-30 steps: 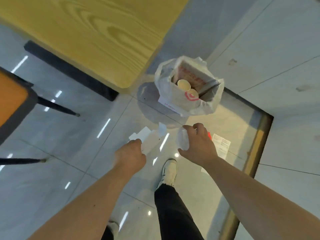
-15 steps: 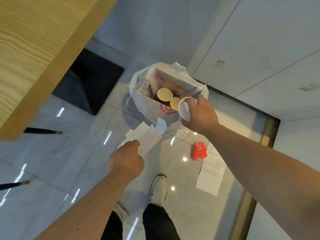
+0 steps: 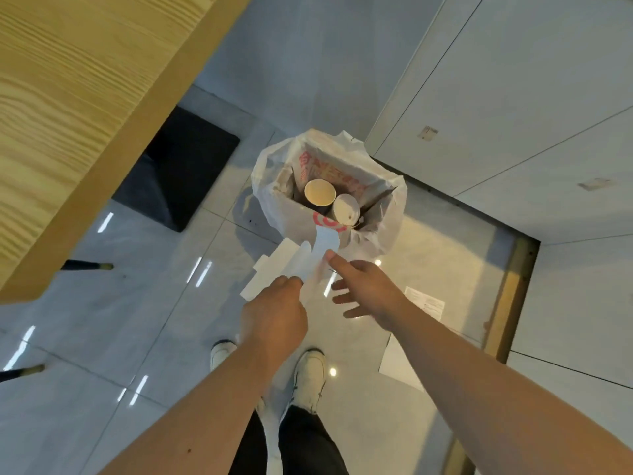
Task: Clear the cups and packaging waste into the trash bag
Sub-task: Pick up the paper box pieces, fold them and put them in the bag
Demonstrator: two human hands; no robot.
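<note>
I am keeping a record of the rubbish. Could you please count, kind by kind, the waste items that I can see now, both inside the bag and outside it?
Cups in the trash bag: 2, an open one and a lidded one
Flattened white carton in the left hand: 1
Paper sheets on the floor: 2
Total: 5

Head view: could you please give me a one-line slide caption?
Left hand holds flattened white packaging before the trash bag, two cups inside; right hand open.
</note>
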